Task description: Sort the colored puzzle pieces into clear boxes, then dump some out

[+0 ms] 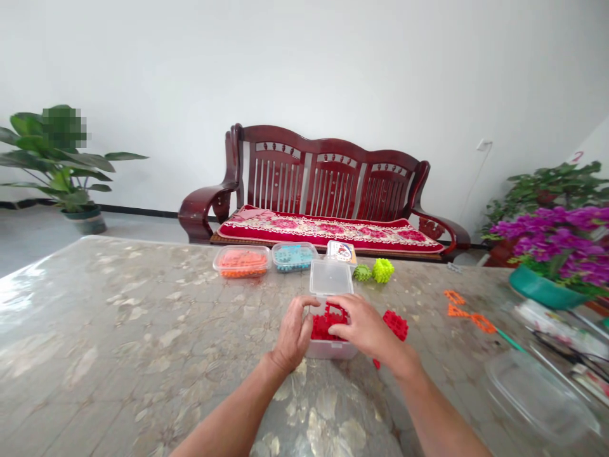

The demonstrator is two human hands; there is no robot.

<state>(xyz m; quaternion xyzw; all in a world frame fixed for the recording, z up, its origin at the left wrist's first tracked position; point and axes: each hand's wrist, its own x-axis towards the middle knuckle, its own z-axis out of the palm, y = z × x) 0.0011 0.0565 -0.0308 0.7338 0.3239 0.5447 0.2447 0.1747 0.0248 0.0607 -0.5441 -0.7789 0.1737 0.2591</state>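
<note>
A clear plastic box (332,349) with its hinged lid (332,278) tipped back stands in front of me, filled with red notched plastic building pieces (322,328). My left hand (295,329) curls over the box's left side, thumb near the red pieces. Over the right side reaches my right hand (360,322), its thumb and fingers closed around a red building piece (337,312) at the top of the box. Just right of that hand lies a red assembled block (396,324) on the table, with a small red piece (377,364) nearer me.
Along the far table edge are tubs of orange pieces (242,262) and blue pieces (294,256), a labelled box (341,252) and green spiky balls (383,270). Orange pieces (471,317), a clear lid (540,393) and a flower pot (545,289) sit right. Behind stands a wooden bench (328,184).
</note>
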